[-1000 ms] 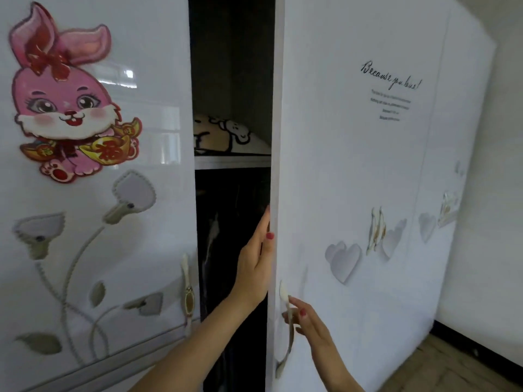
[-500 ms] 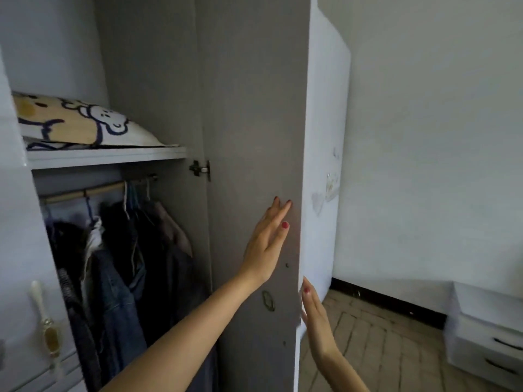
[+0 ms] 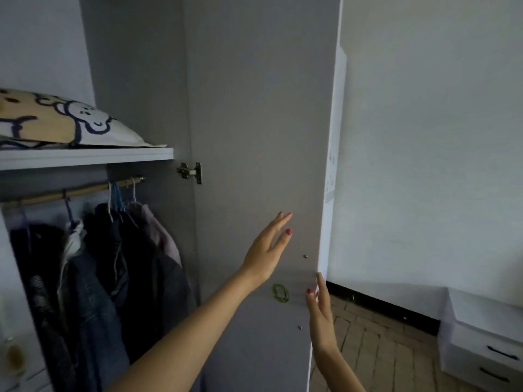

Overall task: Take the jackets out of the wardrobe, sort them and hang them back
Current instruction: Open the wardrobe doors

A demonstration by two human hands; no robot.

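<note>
The wardrobe stands open, its grey door [image 3: 254, 123] swung wide towards me. Several dark jackets [image 3: 113, 273] hang on hangers from a wooden rail [image 3: 76, 192] under the shelf, a denim one in front and a pale grey one at the right. My left hand [image 3: 268, 247] lies flat, fingers apart, against the door's inner face. At the door's outer edge, lower down, is my right hand [image 3: 321, 312], open with its fingers along that edge. Neither hand holds anything.
A cartoon-print pillow [image 3: 56, 120] lies on the shelf [image 3: 85, 157] above the rail. A hinge [image 3: 190, 171] joins door and frame. A white wall [image 3: 438, 137] is to the right. A white drawer unit [image 3: 486, 343] stands on the brick-patterned floor [image 3: 382, 349].
The door has swung from almost closed to wide open, exposing the jackets. Both hands followed it; the left now rests flat on its inner side, the right at its edge.
</note>
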